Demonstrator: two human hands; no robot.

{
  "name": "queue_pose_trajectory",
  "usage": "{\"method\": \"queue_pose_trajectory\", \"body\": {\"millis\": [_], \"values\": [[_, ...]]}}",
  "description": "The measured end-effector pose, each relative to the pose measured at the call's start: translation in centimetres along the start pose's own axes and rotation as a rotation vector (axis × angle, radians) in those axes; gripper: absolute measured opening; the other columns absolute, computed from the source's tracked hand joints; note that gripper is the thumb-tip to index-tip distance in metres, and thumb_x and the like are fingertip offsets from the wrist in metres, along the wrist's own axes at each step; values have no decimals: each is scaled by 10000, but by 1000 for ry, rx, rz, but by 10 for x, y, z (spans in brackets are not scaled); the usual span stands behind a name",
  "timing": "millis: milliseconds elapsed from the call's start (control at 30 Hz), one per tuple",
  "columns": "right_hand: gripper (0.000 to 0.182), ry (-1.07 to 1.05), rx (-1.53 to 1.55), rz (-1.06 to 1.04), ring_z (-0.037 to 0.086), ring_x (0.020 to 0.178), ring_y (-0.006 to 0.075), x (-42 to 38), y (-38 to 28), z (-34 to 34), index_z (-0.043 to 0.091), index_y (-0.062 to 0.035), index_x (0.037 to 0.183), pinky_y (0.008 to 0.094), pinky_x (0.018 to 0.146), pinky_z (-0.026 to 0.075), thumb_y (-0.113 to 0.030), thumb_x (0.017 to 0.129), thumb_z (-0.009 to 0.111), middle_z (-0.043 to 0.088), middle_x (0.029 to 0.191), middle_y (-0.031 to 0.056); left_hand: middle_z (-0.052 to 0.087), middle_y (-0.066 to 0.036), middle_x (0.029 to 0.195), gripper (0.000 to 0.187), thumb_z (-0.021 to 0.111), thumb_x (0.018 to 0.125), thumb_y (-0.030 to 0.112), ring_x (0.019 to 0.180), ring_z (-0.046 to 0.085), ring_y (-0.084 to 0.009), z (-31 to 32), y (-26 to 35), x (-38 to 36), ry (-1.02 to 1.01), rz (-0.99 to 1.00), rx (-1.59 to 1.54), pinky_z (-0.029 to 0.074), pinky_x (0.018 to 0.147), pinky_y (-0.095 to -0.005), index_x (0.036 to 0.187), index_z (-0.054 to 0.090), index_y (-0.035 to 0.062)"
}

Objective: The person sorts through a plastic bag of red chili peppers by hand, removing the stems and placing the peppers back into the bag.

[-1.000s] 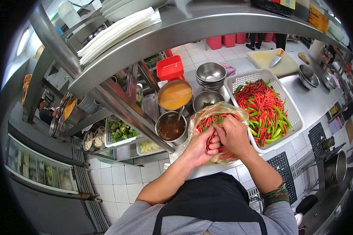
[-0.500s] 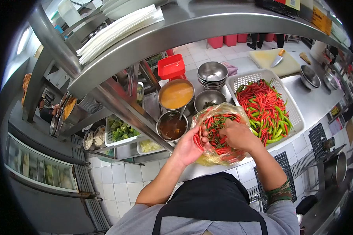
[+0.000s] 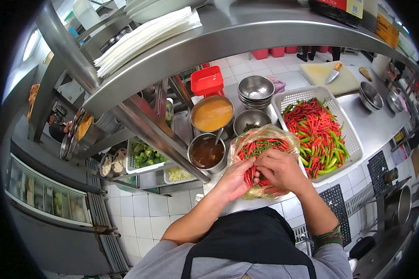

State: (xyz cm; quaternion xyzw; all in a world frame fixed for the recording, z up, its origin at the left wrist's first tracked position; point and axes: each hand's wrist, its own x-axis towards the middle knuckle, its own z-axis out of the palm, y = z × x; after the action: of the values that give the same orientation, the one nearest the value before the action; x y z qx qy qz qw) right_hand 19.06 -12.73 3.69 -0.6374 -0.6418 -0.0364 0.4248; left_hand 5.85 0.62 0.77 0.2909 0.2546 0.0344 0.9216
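A clear plastic bag [image 3: 291, 141] full of red chilies with green stems [image 3: 255, 148] lies opened on the steel counter in front of me. My left hand [image 3: 235, 180] is closed around a few red chilies at the near left of the bag. Over the bag's middle, my right hand [image 3: 281, 169] has its fingers curled together, the fingertips meeting those of the left. What is pinched there is mostly hidden, though it appears to be chili. To the right stands a white perforated basket [image 3: 356, 139] heaped with red and green chilies [image 3: 314, 135].
Behind the bag are a small steel bowl [image 3: 260, 116], stacked bowls [image 3: 256, 87], a pot of orange liquid [image 3: 212, 114] and one of brown sauce [image 3: 205, 156]. A knife [image 3: 334, 73] rests on a cutting board [image 3: 312, 74]. A steel shelf [image 3: 256, 35] crosses overhead.
My right hand has come out of the chilies and moved toward my left hand, so their fingertips now meet. My left hand has shifted slightly right and its fingers have closed further.
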Motion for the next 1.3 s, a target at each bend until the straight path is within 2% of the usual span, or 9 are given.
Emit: {"method": "queue_pose_trajectory", "body": {"millis": [200, 333, 467, 567, 600, 700, 733, 933, 1300], "values": [[101, 97, 814, 731, 620, 713, 77, -16, 16, -2, 689, -31, 989, 233, 594, 478, -103, 918, 687, 705, 892, 25, 556, -15, 804, 244, 536, 1029, 219, 654, 480, -95, 9, 11, -12, -143, -58, 262, 387, 567, -239, 1129, 608, 8], [73, -154, 1095, 728, 581, 662, 45, -22, 28, 2, 662, -67, 922, 203, 563, 452, -136, 940, 680, 666, 773, -13, 498, 0, 756, 244, 527, 1032, 228, 601, 428, -71, 3, 11, -9, -218, -165, 286, 337, 517, -212, 1108, 595, 6], [155, -4, 1195, 679, 576, 641, 66, -17, 19, 15, 598, -60, 813, 221, 555, 458, -119, 910, 703, 661, 800, 18, 477, 8, 740, 211, 525, 1033, 230, 588, 411, -59, 0, 12, -12, -258, -192, 139, 318, 495, -202, 1062, 573, 26], [141, 186, 303, 422, 602, 647, 172, -8, 4, 22, 586, -16, 892, 279, 575, 479, -85, 870, 707, 630, 826, 86, 470, 9, 744, 186, 529, 1030, 233, 586, 403, -59, 0, 13, -12, -193, -168, 43, 315, 474, -204, 1042, 557, 50], [114, 261, 73, 356, 630, 714, 307, -1, -4, 18, 591, 8, 917, 374, 621, 503, -34, 834, 658, 603, 863, 157, 480, 6, 752, 189, 534, 1026, 238, 589, 411, -63, -5, 13, -10, -198, -158, 37, 317, 473, -202, 1044, 556, 52], [46, 185, -204, 414, 643, 808, 363, 1, 14, 11, 609, 3, 868, 450, 688, 517, -14, 825, 606, 611, 880, 181, 515, -5, 798, 201, 549, 1015, 260, 618, 441, -81, -14, 15, -15, -141, -123, 3, 326, 473, -199, 1048, 551, 62], [68, 109, -232, 468, 657, 878, 354, 1, 13, 6, 642, -13, 854, 484, 740, 522, -31, 816, 588, 628, 941, 188, 528, -9, 817, 205, 553, 1012, 268, 630, 453, -87, -17, 16, -17, -111, -116, -10, 329, 474, -198, 1049, 550, 66], [175, -332, -200, 254, 658, 880, 336, -16, 27, 22, 704, -83, 960, 468, 748, 533, -82, 803, 628, 621, 935, 136, 609, -29, 896, 246, 526, 1022, 311, 681, 517, -115, -32, 15, -19, -177, -28, -110, 373, 503, -221, 1072, 586, 78], [137, -334, -170, 198, 656, 860, 323, -7, 38, 19, 695, -74, 936, 459, 751, 524, -115, 810, 660, 614, 899, 123, 541, -19, 882, 240, 514, 1029, 328, 685, 465, -111, -31, 15, -14, -189, 6, -90, 360, 519, -218, 1056, 556, 93]]}}
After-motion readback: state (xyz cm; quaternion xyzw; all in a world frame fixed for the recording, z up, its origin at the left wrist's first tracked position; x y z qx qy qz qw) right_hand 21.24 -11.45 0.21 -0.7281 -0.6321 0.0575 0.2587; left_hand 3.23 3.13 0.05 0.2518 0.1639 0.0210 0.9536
